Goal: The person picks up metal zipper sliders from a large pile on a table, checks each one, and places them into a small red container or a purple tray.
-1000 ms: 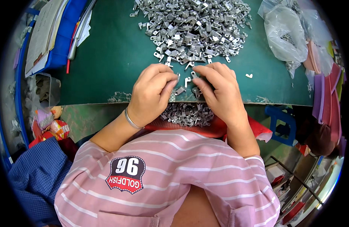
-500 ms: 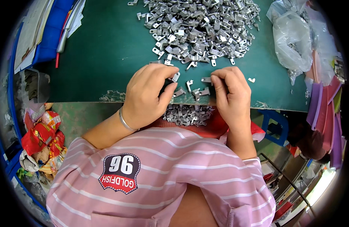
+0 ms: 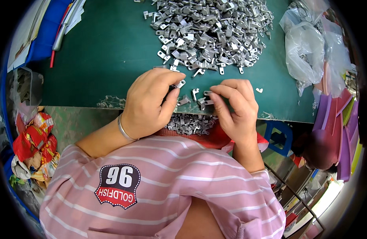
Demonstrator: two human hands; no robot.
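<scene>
My left hand (image 3: pixel 148 97) is closed, with a small grey metal bracket (image 3: pixel 181 84) pinched between thumb and forefinger; the bracket's end with a hole shows past the fingertips. Opposite it, my right hand (image 3: pixel 238 107) has thumb and forefinger together on another small metal bracket (image 3: pixel 207 93), mostly covered by the fingers. Between the hands, near the table edge, lie a few loose brackets (image 3: pixel 183 100), one standing with a bent end (image 3: pixel 195 95). Beyond them a large heap of the same metal brackets (image 3: pixel 215 36) covers the far middle of the green table (image 3: pixel 100 55).
Below the table edge, a red basket (image 3: pixel 215 137) in front of me holds more metal brackets (image 3: pixel 191 123). Clear plastic bags (image 3: pixel 304 51) lie at the right, near a small white piece (image 3: pixel 259 90). A blue tray (image 3: pixel 46 30) and a red pen (image 3: pixel 52 59) are at the far left.
My right hand has moved a little toward me and to the left, bringing its bracket closer to the loose ones. My left hand keeps nearly the same pose. The whole view has shifted slightly.
</scene>
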